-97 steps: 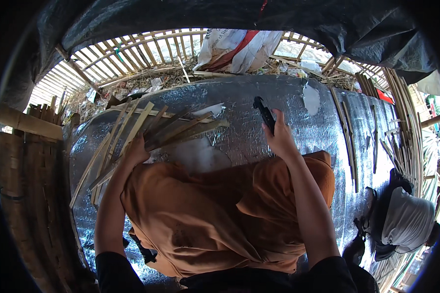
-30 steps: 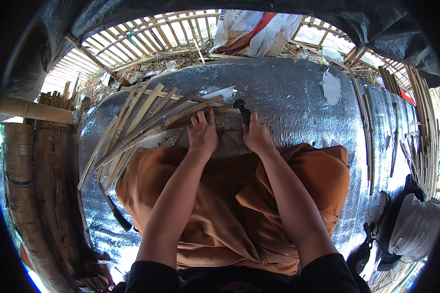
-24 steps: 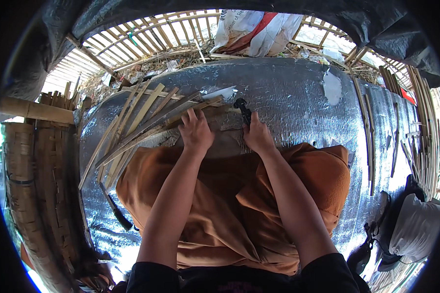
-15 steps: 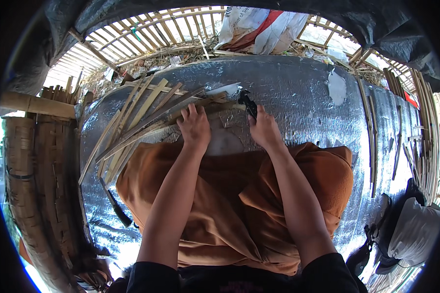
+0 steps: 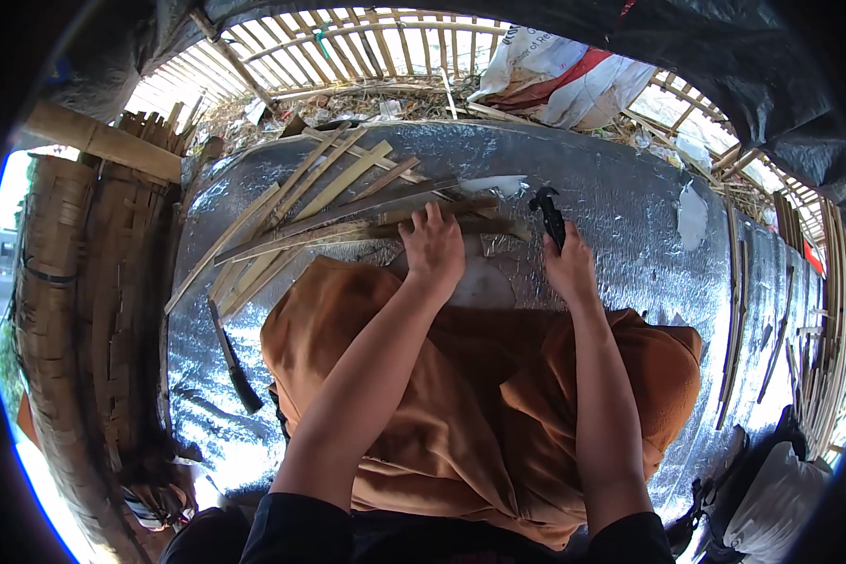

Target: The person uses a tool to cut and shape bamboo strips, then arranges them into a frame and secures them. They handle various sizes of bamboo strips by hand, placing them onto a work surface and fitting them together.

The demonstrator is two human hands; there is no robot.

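My right hand (image 5: 571,268) is closed round the handle of a small black hammer (image 5: 553,221), its head raised and pointing away from me. The hammer head stands apart from the right ends of the bamboo strips (image 5: 367,228). Over those strips lies my left hand (image 5: 434,249), with bent fingers holding them against the silver foil-covered surface (image 5: 620,202). More split bamboo strips (image 5: 334,183) fan out to the left, crossing under the held ones. A brown cloth (image 5: 461,395) is draped over my lap, below both hands.
A long blade with a black handle (image 5: 242,383) lies left of the cloth. Rolled woven bamboo (image 5: 56,310) stands at the far left. Thin sticks (image 5: 735,320) lie on the right, near a whitish bag (image 5: 775,508). A slatted bamboo fence (image 5: 395,47) and a printed sack (image 5: 573,80) close the back.
The hammer has moved away from the strips' right ends and now stands apart from them. My left hand stays on the strips. The whole view has shifted a little.
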